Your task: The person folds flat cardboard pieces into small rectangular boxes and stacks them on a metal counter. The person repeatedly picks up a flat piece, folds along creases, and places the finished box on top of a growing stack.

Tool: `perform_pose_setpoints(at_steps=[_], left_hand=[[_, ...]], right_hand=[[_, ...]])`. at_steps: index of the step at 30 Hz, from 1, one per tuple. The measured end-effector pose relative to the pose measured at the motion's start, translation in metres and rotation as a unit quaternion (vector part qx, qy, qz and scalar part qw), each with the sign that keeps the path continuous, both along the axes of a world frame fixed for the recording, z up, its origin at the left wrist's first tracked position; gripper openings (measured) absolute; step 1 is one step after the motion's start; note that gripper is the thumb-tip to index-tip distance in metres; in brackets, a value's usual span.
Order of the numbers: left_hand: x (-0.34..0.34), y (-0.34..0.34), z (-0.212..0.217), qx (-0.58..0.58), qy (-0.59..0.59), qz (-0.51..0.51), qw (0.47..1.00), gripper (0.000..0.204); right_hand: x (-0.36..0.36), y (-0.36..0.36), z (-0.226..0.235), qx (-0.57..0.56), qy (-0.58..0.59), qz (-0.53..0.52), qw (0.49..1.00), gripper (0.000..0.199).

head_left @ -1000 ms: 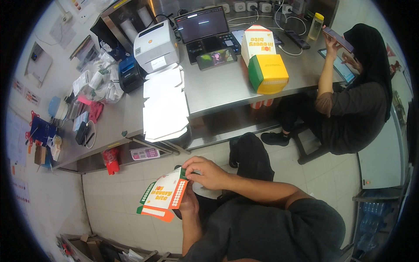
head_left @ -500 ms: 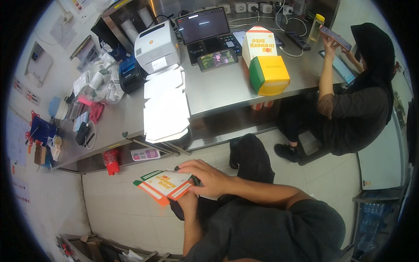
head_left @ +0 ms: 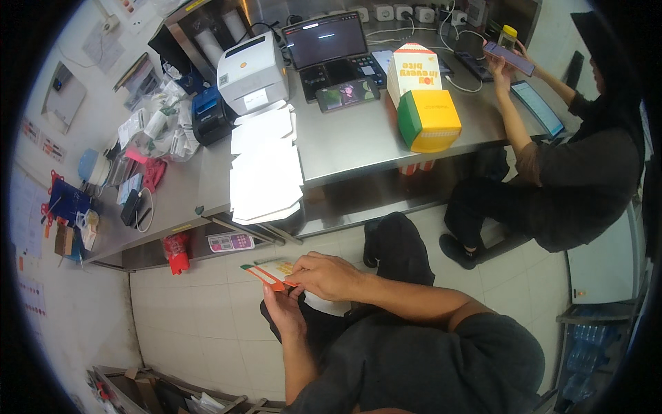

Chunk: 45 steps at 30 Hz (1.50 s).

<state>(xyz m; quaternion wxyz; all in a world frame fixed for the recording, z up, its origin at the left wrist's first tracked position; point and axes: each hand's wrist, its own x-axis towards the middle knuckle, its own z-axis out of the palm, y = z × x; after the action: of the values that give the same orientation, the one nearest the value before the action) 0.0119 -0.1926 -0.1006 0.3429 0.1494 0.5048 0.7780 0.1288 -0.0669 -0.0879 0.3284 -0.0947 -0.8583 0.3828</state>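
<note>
Right hand (head_left: 329, 276) pinches flat orange-and-white carton blank (head_left: 270, 273) from above; left hand (head_left: 284, 312) grips it underneath, lower centre of frame, above tiled floor. Best: hold creases square, thumbs near folds. Stack of white blanks (head_left: 265, 181) on table (head_left: 352, 138), upper centre.

Bright, even indoor light; sharp centre, strong fisheye bending and black vignette at the rim.

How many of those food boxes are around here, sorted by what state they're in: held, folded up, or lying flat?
Flat printed carton held in the left hand and right hand: 1
Assembled boxes on the counter: 2, a white printed box and a green and yellow box
Stack of flat white blanks: 1 stack, sheets too many to count
Total: 3 boxes plus 1 stack
</note>
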Motion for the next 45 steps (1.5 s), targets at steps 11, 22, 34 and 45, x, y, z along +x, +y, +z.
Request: perform_pose_setpoints(at_steps=[11,22,34,45], left_hand=[[0.001,0.007,-0.003,-0.067,0.243,0.064,0.966,0.007],[0.009,0.008,0.013,-0.056,0.261,0.051,0.962,0.004],[0.002,0.009,0.005,0.092,0.104,0.014,0.990,0.007],[0.005,0.010,0.012,0.140,0.042,0.000,0.989,0.019]], right_hand=[[-0.001,-0.007,0.011,-0.211,-0.001,-0.083,0.974,0.019],[-0.002,-0.004,0.015,-0.262,0.077,-0.039,0.961,0.016],[-0.001,0.002,0.027,-0.353,0.087,0.047,0.931,0.015],[-0.002,-0.004,0.034,-0.308,0.091,0.016,0.947,0.014]])
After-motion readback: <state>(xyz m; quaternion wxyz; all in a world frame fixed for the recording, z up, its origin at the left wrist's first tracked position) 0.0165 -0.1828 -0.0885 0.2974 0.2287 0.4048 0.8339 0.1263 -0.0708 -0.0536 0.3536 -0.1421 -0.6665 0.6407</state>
